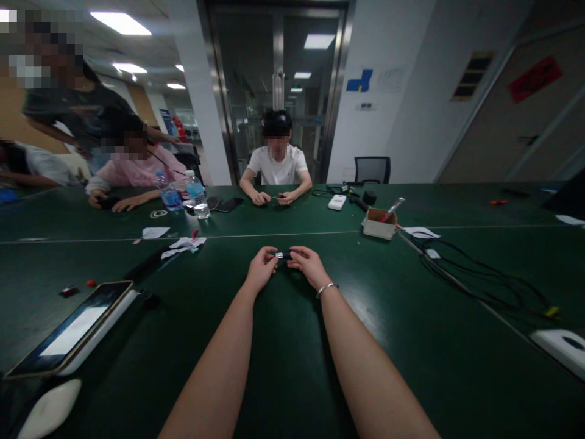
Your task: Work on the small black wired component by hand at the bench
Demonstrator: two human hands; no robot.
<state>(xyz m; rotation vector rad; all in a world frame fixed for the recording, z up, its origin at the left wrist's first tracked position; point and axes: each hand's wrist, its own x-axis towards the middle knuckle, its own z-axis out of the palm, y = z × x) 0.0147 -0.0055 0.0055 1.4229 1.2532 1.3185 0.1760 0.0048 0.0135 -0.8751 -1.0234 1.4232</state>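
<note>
A small black stick-like object with a shiny silver band lies crosswise between my two hands, just above or on the green table; I cannot tell its kind. My left hand pinches its left end between thumb and fingers. At the other end, my right hand grips the black part, a silver bracelet round the wrist. Fingertips cover both ends of the object.
On the left, a phone rests on a white block, with paper scraps beyond. Water bottles stand farther back. A small box and black cables lie right. Across the green table sits a person in white.
</note>
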